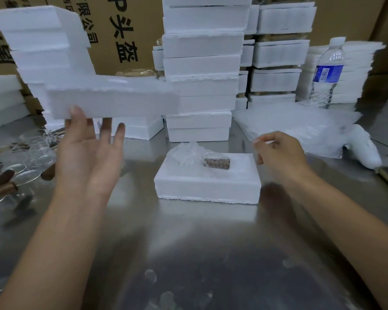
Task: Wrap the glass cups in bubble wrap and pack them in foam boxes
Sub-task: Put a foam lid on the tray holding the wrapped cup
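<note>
Two hands: left hand (87, 148) apparently pinches a foam lid (112, 101); right hand (280, 153) hovers loosely curled beside the foam box (207, 189).

light: dim, cool | glare on table (202, 242) | motion blur | edges wide-angle warped

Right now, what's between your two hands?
Head view: an open foam box holding a bubble-wrapped bundle sits between the right hand and the left hand gripping a foam lid.
</note>
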`<state>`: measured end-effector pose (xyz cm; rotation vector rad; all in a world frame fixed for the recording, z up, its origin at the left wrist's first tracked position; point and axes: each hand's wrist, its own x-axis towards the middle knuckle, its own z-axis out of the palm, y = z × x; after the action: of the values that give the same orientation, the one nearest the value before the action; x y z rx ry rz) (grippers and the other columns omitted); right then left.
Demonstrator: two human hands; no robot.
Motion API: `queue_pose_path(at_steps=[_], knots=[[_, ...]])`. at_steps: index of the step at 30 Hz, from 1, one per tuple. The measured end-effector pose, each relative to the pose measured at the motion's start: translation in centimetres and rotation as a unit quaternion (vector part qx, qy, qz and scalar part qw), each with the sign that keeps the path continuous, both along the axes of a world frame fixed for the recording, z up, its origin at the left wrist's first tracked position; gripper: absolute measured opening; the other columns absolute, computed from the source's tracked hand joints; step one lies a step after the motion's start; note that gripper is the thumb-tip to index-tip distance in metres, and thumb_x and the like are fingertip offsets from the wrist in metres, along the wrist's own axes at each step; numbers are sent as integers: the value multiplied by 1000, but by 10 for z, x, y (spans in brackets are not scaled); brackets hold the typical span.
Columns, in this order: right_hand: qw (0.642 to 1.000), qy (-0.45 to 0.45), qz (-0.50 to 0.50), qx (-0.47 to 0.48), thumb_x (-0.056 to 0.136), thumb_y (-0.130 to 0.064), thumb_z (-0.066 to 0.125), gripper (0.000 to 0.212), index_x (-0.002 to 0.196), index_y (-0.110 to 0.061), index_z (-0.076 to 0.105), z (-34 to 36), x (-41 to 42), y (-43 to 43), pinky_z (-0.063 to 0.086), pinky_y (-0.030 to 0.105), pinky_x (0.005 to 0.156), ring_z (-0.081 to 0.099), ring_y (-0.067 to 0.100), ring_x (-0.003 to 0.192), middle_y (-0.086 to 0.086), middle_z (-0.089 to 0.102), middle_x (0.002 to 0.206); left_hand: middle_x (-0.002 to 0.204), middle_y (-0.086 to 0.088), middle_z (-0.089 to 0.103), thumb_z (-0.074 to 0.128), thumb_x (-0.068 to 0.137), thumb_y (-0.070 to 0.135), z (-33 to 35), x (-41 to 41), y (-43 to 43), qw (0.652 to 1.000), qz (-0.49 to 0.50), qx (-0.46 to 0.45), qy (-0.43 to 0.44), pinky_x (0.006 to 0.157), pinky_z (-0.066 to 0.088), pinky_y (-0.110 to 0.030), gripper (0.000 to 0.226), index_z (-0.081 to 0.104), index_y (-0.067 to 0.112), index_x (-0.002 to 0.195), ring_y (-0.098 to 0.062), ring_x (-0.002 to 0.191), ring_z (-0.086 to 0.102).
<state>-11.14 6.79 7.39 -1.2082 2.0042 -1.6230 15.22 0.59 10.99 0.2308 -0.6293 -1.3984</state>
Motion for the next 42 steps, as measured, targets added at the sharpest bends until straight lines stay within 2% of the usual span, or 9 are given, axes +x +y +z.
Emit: queue_pose_path(at_steps=[4, 10, 14, 19, 22, 28, 34, 38, 42], knots=[[980, -84, 91, -154, 92, -31, 55, 10, 86, -25, 61, 8, 9, 5, 42, 10, 54, 53, 4, 57, -8, 59, 65, 75, 14, 67, 60, 78, 27, -9, -10, 5, 993, -99, 28, 60, 93, 46, -41, 6, 65, 23, 79, -14, 98, 66], [933, -213, 229, -179, 78, -49, 56, 33, 103, -27, 57, 17, 20, 9, 51, 31, 74, 64, 11, 65, -7, 69, 73, 86, 10, 72, 55, 84, 31, -22, -33, 12, 976, -207, -23, -60, 99, 48, -39, 23, 74, 22, 78, -15, 103, 67], [924, -254, 210, -195, 80, -42, 63, 22, 97, -28, 61, 18, 19, 11, 52, 34, 78, 61, 20, 79, -5, 69, 78, 79, 10, 72, 61, 76, 27, -26, -36, 8, 970, -117, -42, -208, 86, 55, -32, 13, 58, 19, 85, -12, 85, 70], [922, -280, 196, -180, 84, -42, 54, 20, 92, -26, 61, 20, 12, 12, 48, 32, 81, 64, 12, 78, -8, 70, 78, 103, 2, 73, 89, 50, 47, -27, -32, 9, 915, -43, -104, -388, 79, 55, -24, 85, 52, 18, 121, -17, 91, 71], [926, -280, 185, -172, 82, -33, 61, 27, 106, -21, 62, 19, 12, 10, 43, 44, 96, 61, 20, 94, -3, 69, 93, 115, 11, 67, 84, 52, 57, -30, -30, 9, 876, 20, -127, -466, 77, 54, -20, 91, 48, 32, 132, -10, 98, 67], [931, -275, 187, -151, 76, -33, 65, 15, 87, -24, 64, 16, 7, 9, 42, 41, 85, 58, 20, 87, -5, 66, 84, 117, 6, 61, 76, 59, 68, -31, -28, 14, 837, 76, -145, -522, 68, 46, -6, 56, 51, 44, 103, -3, 100, 61], [933, -281, 188, -120, 59, -47, 73, 62, 110, -15, 57, 9, 7, 9, 43, 40, 98, 61, 21, 99, 2, 66, 104, 99, 19, 60, 68, 49, 59, -30, -31, 21, 832, 72, -147, -529, 60, 42, -1, 60, 49, 33, 99, 18, 77, 58], [949, -243, 167, -112, 57, -54, 66, 38, 81, -27, 56, 4, 10, 6, 43, 39, 92, 59, 16, 85, -13, 66, 75, 99, 39, 51, 66, 58, 50, -31, -30, 19, 826, 100, -166, -529, 62, 35, 7, 73, 41, 31, 123, 35, 80, 44], [960, -206, 159, -109, 48, -64, 64, 35, 69, -36, 59, -2, 10, 2, 42, 33, 88, 59, 10, 86, -20, 64, 75, 103, 56, 38, 61, 61, 58, -32, -26, 16, 803, 103, -186, -557, 67, 29, 12, 81, 39, 37, 136, 42, 88, 31]])
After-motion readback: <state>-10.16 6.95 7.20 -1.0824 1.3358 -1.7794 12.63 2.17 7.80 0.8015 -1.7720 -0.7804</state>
